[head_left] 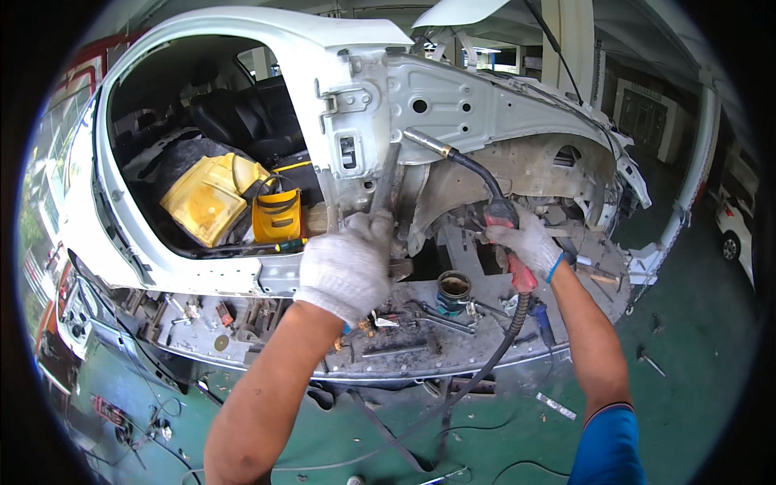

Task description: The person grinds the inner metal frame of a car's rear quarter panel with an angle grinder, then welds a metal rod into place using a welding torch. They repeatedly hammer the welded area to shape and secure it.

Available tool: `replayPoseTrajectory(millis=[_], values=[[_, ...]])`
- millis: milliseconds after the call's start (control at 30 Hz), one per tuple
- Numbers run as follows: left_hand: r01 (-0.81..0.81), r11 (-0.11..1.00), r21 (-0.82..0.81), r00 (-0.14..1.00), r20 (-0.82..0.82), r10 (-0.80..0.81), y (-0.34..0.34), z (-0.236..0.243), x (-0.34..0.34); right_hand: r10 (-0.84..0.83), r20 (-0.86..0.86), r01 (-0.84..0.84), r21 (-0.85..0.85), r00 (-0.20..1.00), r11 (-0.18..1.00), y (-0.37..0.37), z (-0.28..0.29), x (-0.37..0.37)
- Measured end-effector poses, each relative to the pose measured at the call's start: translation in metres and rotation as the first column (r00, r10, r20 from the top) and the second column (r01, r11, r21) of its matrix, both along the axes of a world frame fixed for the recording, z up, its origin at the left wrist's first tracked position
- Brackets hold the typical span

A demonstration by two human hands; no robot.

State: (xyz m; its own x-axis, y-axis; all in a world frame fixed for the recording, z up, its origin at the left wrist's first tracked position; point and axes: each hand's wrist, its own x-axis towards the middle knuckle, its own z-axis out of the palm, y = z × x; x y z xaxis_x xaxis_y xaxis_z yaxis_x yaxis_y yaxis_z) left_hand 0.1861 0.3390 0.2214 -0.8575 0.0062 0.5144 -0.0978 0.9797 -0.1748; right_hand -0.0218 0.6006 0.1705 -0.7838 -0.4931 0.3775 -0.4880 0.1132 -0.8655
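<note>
Left hand: curled at grey metal strip, hold unclear
Right hand: closed round my red, black-necked torch
Torchwork: probably aligning; next needs steadiness

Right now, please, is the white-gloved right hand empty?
No, the right hand grips a red-handled welding torch with a black neck.

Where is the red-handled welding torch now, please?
In the head view, right of centre, the red-handled welding torch is in the white-gloved right hand, its metal nozzle pointing up-left near the white metal car body.
</note>
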Motion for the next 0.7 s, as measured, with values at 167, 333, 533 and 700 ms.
replayPoseTrajectory(millis=[167, 333, 533, 700], values=[[0.101, 0.995, 0.003, 0.987, -0.125, -0.099, 0.004, -0.001, -0.005, -0.063, 0.031, 0.058, 0.137, 0.998, 0.989, -0.015, 0.011, -0.004], [0.189, 0.975, 0.113, 0.975, -0.137, -0.173, -0.002, 0.015, -0.002, -0.094, 0.187, 0.072, 0.122, 0.978, 0.99, -0.021, 0.018, 0.005], [0.256, 0.96, 0.117, 0.962, -0.126, -0.241, -0.012, 0.025, 0.003, -0.125, 0.187, 0.103, 0.122, 0.974, 0.987, -0.033, 0.028, 0.021], [0.35, 0.934, 0.076, 0.923, -0.197, -0.33, -0.034, 0.014, 0.001, -0.234, 0.117, 0.202, 0.236, 0.965, 0.951, -0.037, 0.039, 0.029]])
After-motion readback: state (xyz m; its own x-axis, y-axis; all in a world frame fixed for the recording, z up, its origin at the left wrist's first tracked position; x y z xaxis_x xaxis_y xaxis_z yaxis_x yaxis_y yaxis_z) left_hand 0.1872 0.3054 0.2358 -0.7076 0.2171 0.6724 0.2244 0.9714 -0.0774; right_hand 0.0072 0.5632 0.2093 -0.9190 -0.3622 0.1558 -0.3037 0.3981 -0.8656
